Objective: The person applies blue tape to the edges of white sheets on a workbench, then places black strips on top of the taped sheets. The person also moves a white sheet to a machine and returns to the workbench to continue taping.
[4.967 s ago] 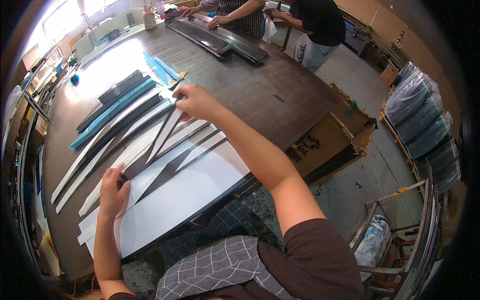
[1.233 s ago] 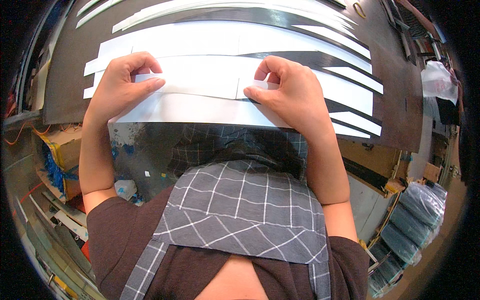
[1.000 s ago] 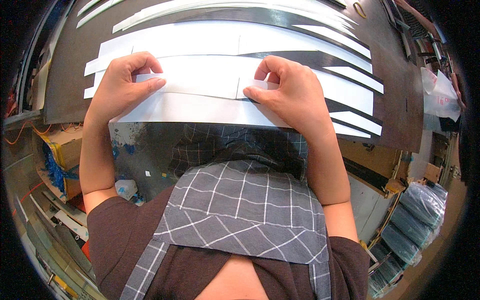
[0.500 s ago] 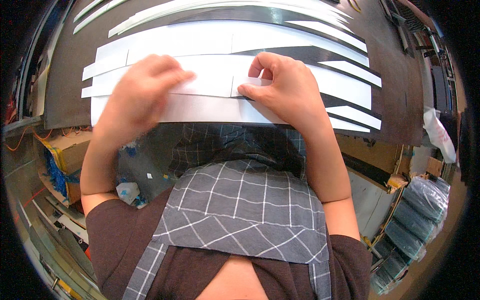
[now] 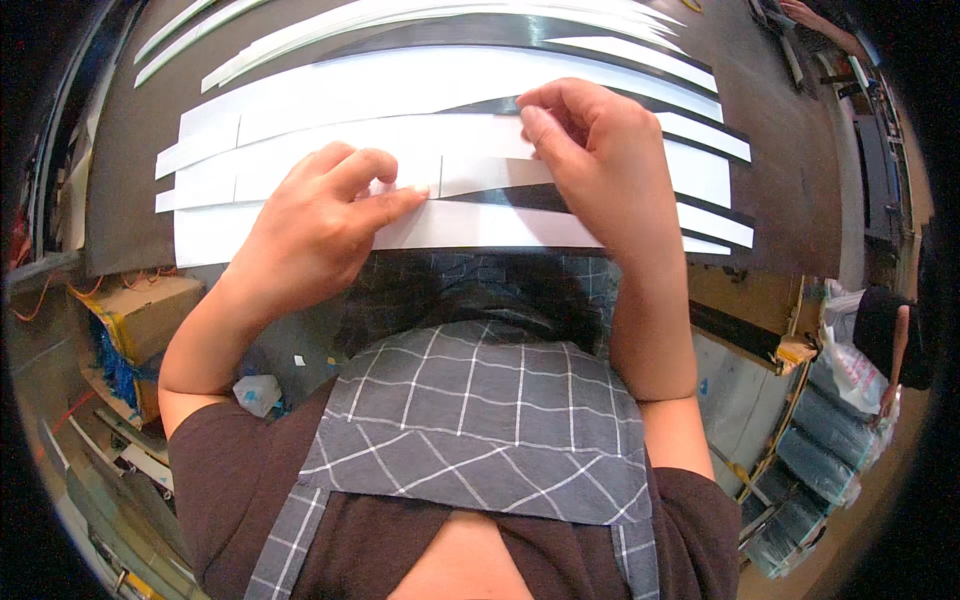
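Long white strips (image 5: pixel 330 85) lie side by side with dark tapered strips (image 5: pixel 505 193) showing between them. My left hand (image 5: pixel 325 215) rests on the near strips, its thumb stretched along a white strip's edge close to a thin dark crosswise line. The left index finger is bent and apart from the thumb. Over the right part of the strips, my right hand (image 5: pixel 605 150) is raised with thumb and index finger pinched together. Whether anything small is between those fingertips cannot be made out.
More narrow white strips (image 5: pixel 440 22) lie along the far side of the dark table (image 5: pixel 790 190). Cardboard boxes (image 5: pixel 150 305) stand below at left. Plastic-wrapped bundles (image 5: pixel 815 450) stand at lower right, near another person's arm (image 5: pixel 897 355). A further hand (image 5: pixel 825 25) shows at the far right.
My left hand has slid right along the strip, thumb now by the crosswise line. My right hand has moved up and away from that line. Another person has come in at right.
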Motion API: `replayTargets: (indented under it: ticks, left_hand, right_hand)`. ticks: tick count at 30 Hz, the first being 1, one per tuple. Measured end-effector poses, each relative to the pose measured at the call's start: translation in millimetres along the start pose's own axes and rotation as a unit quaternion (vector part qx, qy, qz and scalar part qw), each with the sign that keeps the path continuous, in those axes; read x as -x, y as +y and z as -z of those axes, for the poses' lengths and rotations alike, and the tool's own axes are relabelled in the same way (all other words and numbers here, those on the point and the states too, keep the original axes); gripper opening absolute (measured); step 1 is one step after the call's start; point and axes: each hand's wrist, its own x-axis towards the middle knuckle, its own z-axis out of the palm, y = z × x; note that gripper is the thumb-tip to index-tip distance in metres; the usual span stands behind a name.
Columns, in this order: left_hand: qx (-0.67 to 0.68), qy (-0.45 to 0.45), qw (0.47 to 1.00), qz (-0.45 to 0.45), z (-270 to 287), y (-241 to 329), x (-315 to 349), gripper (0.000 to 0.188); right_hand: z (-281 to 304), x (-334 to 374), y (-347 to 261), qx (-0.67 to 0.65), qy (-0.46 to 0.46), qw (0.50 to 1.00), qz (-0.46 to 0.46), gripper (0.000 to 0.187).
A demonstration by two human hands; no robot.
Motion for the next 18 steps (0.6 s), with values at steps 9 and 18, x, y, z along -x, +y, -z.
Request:
replayTargets:
  ticks: [9, 18]
  left_hand:
    - [-0.002, 0.003, 1.000, 0.023, -6, 9, -1, 0.042]
    - [0.022, -0.005, 0.999, 0.045, -7, 16, -3, 0.046]
  right_hand:
    - [-38, 75, -14, 0.121, -0.097, 0.981, 0.113, 0.083]
    - [-1, 101, 21, 0.212, -0.008, 0.977, 0.012, 0.087]
